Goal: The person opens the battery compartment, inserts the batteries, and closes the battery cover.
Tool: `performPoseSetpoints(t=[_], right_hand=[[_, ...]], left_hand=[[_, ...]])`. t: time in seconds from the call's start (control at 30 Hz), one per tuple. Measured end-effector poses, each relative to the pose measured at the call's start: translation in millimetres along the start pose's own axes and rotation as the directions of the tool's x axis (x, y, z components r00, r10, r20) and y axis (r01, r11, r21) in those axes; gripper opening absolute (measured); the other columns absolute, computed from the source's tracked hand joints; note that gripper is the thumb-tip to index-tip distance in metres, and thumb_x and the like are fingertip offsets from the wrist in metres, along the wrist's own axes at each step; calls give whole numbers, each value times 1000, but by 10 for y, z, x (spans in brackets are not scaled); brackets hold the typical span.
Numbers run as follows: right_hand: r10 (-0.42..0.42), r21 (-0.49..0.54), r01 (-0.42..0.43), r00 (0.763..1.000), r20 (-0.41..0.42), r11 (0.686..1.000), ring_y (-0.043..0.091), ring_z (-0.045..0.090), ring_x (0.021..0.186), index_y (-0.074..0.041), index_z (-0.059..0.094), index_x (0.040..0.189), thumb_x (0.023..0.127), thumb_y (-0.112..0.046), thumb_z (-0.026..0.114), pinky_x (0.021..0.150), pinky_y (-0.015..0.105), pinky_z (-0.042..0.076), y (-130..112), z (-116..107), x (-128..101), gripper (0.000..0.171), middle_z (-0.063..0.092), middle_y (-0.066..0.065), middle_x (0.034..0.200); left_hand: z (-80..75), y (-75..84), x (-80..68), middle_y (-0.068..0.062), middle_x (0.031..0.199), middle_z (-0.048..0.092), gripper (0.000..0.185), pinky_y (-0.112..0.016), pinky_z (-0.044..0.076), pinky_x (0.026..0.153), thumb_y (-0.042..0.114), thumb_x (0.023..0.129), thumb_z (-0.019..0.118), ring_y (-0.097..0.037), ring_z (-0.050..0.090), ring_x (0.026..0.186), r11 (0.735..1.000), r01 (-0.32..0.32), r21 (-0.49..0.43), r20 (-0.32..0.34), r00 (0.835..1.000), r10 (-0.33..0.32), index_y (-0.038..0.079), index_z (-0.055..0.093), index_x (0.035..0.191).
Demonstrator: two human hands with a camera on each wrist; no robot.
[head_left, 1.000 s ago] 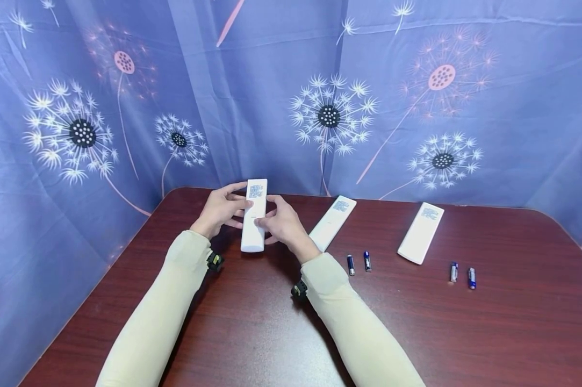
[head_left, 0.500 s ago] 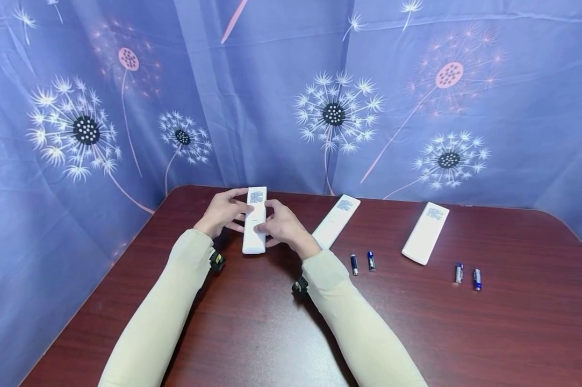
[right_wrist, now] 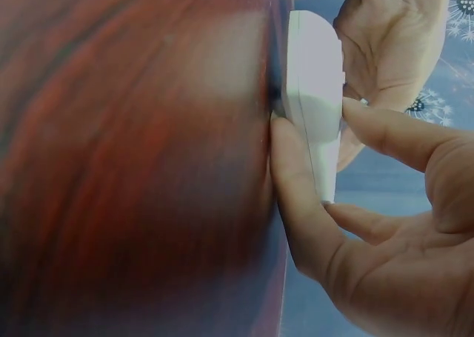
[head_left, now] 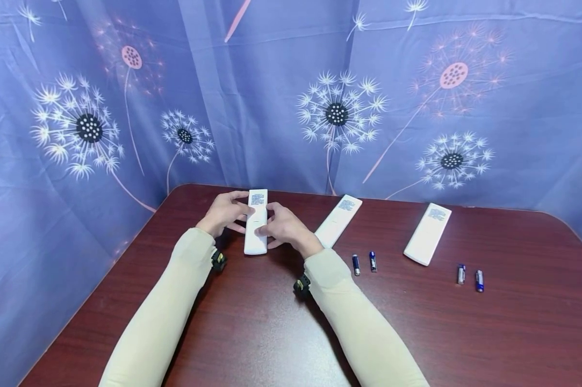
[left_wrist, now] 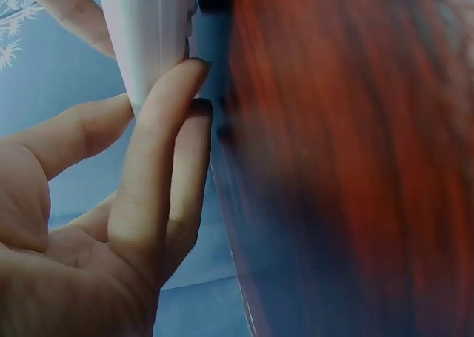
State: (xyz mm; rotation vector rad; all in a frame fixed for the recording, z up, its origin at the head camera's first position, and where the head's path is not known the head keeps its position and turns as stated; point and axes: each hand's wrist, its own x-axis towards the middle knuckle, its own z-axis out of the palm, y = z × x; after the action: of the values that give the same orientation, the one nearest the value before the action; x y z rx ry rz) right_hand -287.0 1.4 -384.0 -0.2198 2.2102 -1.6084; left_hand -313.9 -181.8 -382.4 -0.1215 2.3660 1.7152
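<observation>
Between both hands is a white remote control (head_left: 256, 242), back side up, with a printed label near its far end. My left hand (head_left: 224, 214) holds its left side, the thumb on the back and fingers around the edge. From the right, my right hand (head_left: 287, 228) grips it with the thumb pressing on the back near the middle. In the left wrist view the fingertips reach under the remote control (left_wrist: 152, 33), close over the table. The right wrist view shows the remote control (right_wrist: 315, 92) pinched between thumb and fingers, its near end facing the camera.
A second white remote (head_left: 336, 221) lies slanted beside my right wrist, with two blue batteries (head_left: 356, 265) near it. Farther right lie a third remote (head_left: 428, 234) and two more batteries (head_left: 479, 280). The dark red table (head_left: 271, 333) ends at a blue dandelion-print curtain (head_left: 261, 107).
Both hands have lowered the remote slightly toward the table, keeping their hold. The head view has shifted a little, moving the scene slightly rightward. The other remotes and batteries stay in place.
</observation>
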Motion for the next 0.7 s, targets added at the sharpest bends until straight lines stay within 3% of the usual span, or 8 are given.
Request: performPoseSetpoints(t=[0.7], right_hand=[[-12,-19,12,1000,-2,1000,29,70,95,4,42,154,90,10,75,74,38,66,19,0,8,72,62,20,112]], left_hand=[[2,-5,-4,-28,129,64,62,-40,66,69,0,100,65,-33,68,104,1000,3,26,-12,1000,-3,3,46,159]])
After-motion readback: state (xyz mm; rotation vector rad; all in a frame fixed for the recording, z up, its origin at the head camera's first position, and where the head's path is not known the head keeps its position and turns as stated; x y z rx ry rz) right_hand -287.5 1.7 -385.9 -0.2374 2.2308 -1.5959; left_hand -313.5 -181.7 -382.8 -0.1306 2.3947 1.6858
